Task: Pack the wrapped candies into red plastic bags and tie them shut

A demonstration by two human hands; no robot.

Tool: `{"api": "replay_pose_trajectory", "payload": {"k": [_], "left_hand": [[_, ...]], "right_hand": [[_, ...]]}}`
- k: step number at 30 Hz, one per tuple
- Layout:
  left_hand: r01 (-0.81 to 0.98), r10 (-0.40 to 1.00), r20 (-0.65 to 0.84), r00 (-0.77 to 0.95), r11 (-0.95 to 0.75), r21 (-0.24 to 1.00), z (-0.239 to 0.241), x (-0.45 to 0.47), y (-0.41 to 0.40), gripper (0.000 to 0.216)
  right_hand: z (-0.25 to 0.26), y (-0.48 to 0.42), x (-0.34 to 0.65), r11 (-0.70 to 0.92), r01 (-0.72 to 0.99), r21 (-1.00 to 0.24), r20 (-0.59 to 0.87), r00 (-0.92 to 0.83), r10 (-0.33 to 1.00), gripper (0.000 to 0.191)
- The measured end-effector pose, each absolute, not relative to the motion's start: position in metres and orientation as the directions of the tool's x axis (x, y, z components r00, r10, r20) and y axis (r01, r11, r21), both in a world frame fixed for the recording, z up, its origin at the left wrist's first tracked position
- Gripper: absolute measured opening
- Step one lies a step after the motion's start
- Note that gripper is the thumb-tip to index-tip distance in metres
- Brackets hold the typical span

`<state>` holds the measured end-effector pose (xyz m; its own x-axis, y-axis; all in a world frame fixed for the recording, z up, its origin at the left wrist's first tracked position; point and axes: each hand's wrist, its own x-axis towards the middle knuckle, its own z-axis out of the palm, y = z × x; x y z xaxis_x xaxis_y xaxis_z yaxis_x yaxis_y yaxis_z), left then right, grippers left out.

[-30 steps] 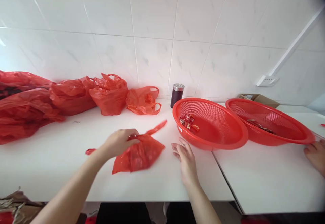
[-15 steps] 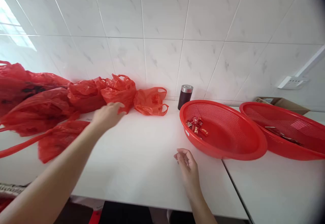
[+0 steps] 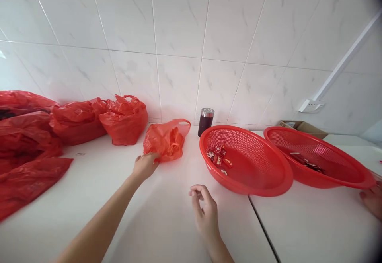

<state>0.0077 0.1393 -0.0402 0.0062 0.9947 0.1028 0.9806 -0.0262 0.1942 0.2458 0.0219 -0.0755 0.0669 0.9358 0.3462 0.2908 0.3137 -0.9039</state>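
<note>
My left hand [image 3: 145, 165] is closed on the near left corner of a small red plastic bag [image 3: 166, 140]. That bag lies slumped on the white table, one handle loop standing up at its right. Over the table in front of the nearer red basket, my right hand [image 3: 205, 211] hovers with loosely curled fingers. A gap shows between its thumb and index finger, and I see nothing held there. Inside this perforated basket [image 3: 268, 175], several small red wrapped packets [image 3: 219, 155] lie at the left side.
Fuller red bags [image 3: 125, 121] line the wall at left. A dark tumbler [image 3: 205, 123] stands behind the nearer basket. Farther right are a second red basket [image 3: 322, 179] holding a few packets, a cardboard box [image 3: 310, 129] and another person's hand [image 3: 373, 199]. A seam crosses the table [image 3: 167, 223].
My left hand has gone from the standing bag to the small bag, which has shifted nearer me. The view has turned right, bringing another person's hand in. My right hand keeps its curled pose.
</note>
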Motion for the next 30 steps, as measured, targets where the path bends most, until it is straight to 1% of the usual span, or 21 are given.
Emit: {"api": "replay_pose_trajectory", "payload": {"k": [2, 4, 5, 6, 8, 9, 10, 11, 12, 14, 16, 17, 18, 20, 22, 24, 26, 28, 29, 30], "left_hand": [[0.976, 0.995, 0.095, 0.025, -0.045, 0.214, -0.046, 0.005, 0.100, 0.029], [0.971, 0.996, 0.088, 0.025, -0.045, 0.233, -0.053, 0.004, 0.064, 0.036], [0.969, 0.996, 0.090, 0.017, -0.039, 0.245, -0.057, 0.005, 0.049, 0.042], [0.967, 0.995, 0.096, 0.008, -0.032, 0.254, -0.060, 0.006, 0.038, 0.048], [0.966, 0.994, 0.107, -0.004, -0.024, 0.256, -0.067, 0.008, 0.023, 0.055], [0.970, 0.994, 0.110, -0.003, -0.024, 0.243, -0.069, 0.009, 0.021, 0.056], [0.975, 0.994, 0.109, 0.003, -0.027, 0.221, -0.071, 0.009, 0.021, 0.055], [0.980, 0.994, 0.107, 0.007, -0.029, 0.199, -0.072, 0.009, 0.024, 0.055], [0.983, 0.995, 0.104, 0.006, -0.024, 0.180, -0.072, 0.009, 0.030, 0.054], [0.986, 0.994, 0.103, -0.025, 0.007, 0.166, -0.069, 0.008, 0.049, 0.051], [0.983, 0.992, 0.104, -0.068, 0.048, 0.180, -0.064, 0.008, 0.077, 0.044], [0.979, 0.991, 0.105, -0.087, 0.066, 0.192, -0.059, 0.008, 0.095, 0.041], [0.975, 0.989, 0.108, -0.104, 0.080, 0.208, -0.053, 0.009, 0.113, 0.040], [0.963, 0.983, 0.120, -0.140, 0.107, 0.247, -0.037, 0.013, 0.149, 0.044], [0.948, 0.975, 0.145, -0.166, 0.117, 0.297, -0.015, 0.022, 0.175, 0.051], [0.935, 0.975, 0.176, -0.137, 0.068, 0.347, 0.007, 0.034, 0.177, 0.055], [0.916, 0.980, 0.197, -0.040, -0.043, 0.398, 0.022, 0.048, 0.150, 0.052], [0.860, 0.975, 0.193, 0.114, -0.194, 0.472, 0.024, 0.063, 0.099, 0.045], [0.753, 0.965, 0.184, 0.188, -0.262, 0.604, 0.019, 0.070, 0.070, 0.045], [0.646, 0.955, 0.156, 0.253, -0.287, 0.708, 0.012, 0.077, 0.042, 0.044]], "right_hand": [[-0.055, 0.038, 0.235, 0.465, 0.331, -0.821, 0.503, 0.033, 0.864, 0.019], [-0.040, 0.063, 0.223, 0.539, 0.381, -0.751, 0.590, 0.023, 0.807, 0.021], [-0.036, 0.076, 0.218, 0.520, 0.440, -0.732, 0.581, 0.006, 0.814, 0.022], [-0.035, 0.089, 0.213, 0.473, 0.517, -0.714, 0.536, -0.032, 0.844, 0.026], [-0.039, 0.108, 0.206, 0.374, 0.646, -0.665, 0.403, -0.112, 0.909, 0.037], [-0.042, 0.112, 0.204, 0.346, 0.683, -0.644, 0.346, -0.143, 0.927, 0.038], [-0.043, 0.113, 0.204, 0.334, 0.700, -0.631, 0.313, -0.164, 0.936, 0.032], [-0.042, 0.109, 0.205, 0.344, 0.695, -0.632, 0.322, -0.168, 0.932, 0.025], [-0.039, 0.103, 0.208, 0.377, 0.670, -0.639, 0.375, -0.157, 0.914, 0.019], [-0.023, 0.082, 0.219, 0.491, 0.584, -0.647, 0.552, -0.086, 0.830, 0.019], [-0.001, 0.056, 0.237, 0.617, 0.473, -0.630, 0.721, 0.060, 0.690, 0.019], [0.009, 0.044, 0.246, 0.642, 0.428, -0.636, 0.750, 0.148, 0.644, 0.018], [0.018, 0.034, 0.255, 0.635, 0.381, -0.672, 0.734, 0.231, 0.639, 0.017], [0.030, 0.017, 0.271, 0.549, 0.248, -0.798, 0.603, 0.352, 0.716, 0.016], [0.030, 0.006, 0.281, 0.422, 0.093, -0.902, 0.424, 0.371, 0.826, 0.018], [0.020, -0.003, 0.287, 0.332, 0.005, -0.943, 0.315, 0.324, 0.892, 0.020], [0.006, -0.011, 0.288, 0.295, -0.003, -0.955, 0.283, 0.277, 0.918, 0.021], [-0.007, -0.018, 0.286, 0.276, 0.038, -0.960, 0.278, 0.228, 0.933, 0.021], [-0.013, -0.020, 0.284, 0.276, 0.076, -0.958, 0.286, 0.212, 0.935, 0.021], [-0.017, -0.022, 0.282, 0.280, 0.123, -0.952, 0.300, 0.207, 0.931, 0.020]]}}
